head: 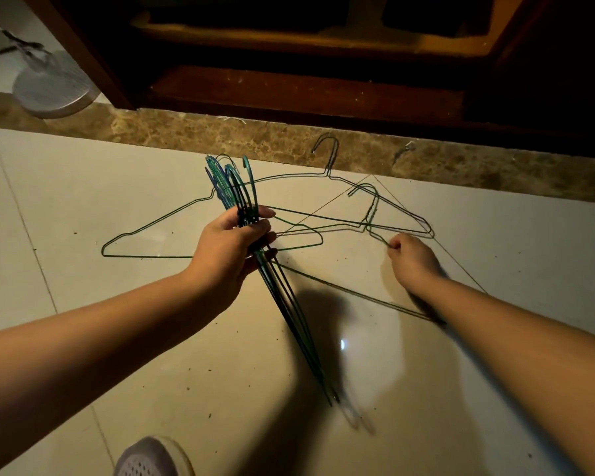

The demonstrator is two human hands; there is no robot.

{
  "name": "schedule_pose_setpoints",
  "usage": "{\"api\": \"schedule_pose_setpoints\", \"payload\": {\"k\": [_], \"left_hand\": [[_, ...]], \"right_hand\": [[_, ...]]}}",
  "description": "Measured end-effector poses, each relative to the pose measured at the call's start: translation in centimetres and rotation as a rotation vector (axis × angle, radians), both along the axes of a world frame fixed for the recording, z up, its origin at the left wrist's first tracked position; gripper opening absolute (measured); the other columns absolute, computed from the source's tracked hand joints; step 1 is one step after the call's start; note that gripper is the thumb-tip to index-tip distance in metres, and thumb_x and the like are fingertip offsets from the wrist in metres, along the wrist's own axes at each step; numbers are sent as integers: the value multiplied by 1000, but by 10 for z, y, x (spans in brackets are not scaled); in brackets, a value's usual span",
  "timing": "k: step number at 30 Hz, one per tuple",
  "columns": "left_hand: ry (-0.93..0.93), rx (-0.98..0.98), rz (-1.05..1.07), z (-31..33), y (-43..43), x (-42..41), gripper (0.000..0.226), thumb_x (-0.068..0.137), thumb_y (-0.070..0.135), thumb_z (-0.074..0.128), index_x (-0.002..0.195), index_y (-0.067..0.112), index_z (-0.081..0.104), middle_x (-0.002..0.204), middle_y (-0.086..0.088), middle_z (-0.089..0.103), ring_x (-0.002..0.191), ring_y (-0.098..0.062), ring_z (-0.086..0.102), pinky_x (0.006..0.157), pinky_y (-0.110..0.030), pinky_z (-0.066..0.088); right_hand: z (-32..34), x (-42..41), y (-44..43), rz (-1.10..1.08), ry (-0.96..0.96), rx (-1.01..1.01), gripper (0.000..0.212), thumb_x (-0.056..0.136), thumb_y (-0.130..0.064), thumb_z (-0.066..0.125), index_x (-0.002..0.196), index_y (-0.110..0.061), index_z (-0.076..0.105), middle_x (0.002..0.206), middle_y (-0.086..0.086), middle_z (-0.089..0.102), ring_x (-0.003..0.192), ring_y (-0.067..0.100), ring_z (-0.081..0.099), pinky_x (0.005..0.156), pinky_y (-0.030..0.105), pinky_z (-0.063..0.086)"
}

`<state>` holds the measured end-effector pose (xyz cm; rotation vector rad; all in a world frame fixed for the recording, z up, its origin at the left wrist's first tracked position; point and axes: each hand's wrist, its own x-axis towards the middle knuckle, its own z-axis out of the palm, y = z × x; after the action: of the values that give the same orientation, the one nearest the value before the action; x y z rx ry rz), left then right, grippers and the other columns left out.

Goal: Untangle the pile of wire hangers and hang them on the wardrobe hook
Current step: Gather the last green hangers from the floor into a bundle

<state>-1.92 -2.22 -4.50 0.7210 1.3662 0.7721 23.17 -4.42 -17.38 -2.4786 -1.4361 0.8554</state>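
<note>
My left hand [236, 243] grips a bundle of several green and blue wire hangers [236, 187] by their necks, hooks pointing up and bodies slanting down toward me. My right hand [411, 257] pinches the shoulder wire of a green hanger [370, 214] that overlaps others on the floor. A large green hanger [327, 173] lies flat with its hook toward the wardrobe, and a smaller one [306, 238] lies between my hands. No wardrobe hook is in view.
The open dark wooden wardrobe [306, 87] stands ahead behind a brown marble threshold [186, 135]. A round white fan base [54, 92] sits at the upper left. My shoe [152, 458] shows at the bottom edge on the pale tiled floor.
</note>
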Motion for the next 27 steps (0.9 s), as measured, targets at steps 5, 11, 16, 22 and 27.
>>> {"api": "schedule_pose_setpoints", "payload": {"k": [5,11,16,22,27], "left_hand": [[30,1,21,-4,1,-3,22,92,1,48,85,16,62,86,-5,57,86,-18,58,74,-31,50],[26,-5,37,-1,-1,-1,22,93,1,47,84,15,61,86,-5,57,88,-19,57,81,-35,50],[8,2,49,1,-3,0,24,92,0,47,82,17,61,81,-4,54,82,-18,56,76,-33,50],[-14,17,81,9,-5,4,20,92,-1,48,88,16,59,82,-4,55,85,-19,57,78,-33,51],[-102,61,166,17,-6,6,19,92,-3,47,88,14,56,81,-6,55,82,-19,57,82,-35,52]], "right_hand": [[10,8,2,-133,149,153,16,93,-15,52,103,-7,61,105,13,63,96,27,55,76,26,37],[20,17,6,-258,207,241,17,94,-13,50,105,-5,60,94,5,55,89,19,48,75,24,33],[35,16,9,-253,277,353,12,91,-9,54,97,-4,63,87,6,56,84,19,50,74,25,37],[62,-1,11,-160,445,437,7,88,-5,59,86,-9,64,77,1,55,71,13,48,69,23,38],[106,-34,11,-102,695,426,19,89,-2,55,76,-16,56,67,1,47,52,9,36,42,11,31]]}}
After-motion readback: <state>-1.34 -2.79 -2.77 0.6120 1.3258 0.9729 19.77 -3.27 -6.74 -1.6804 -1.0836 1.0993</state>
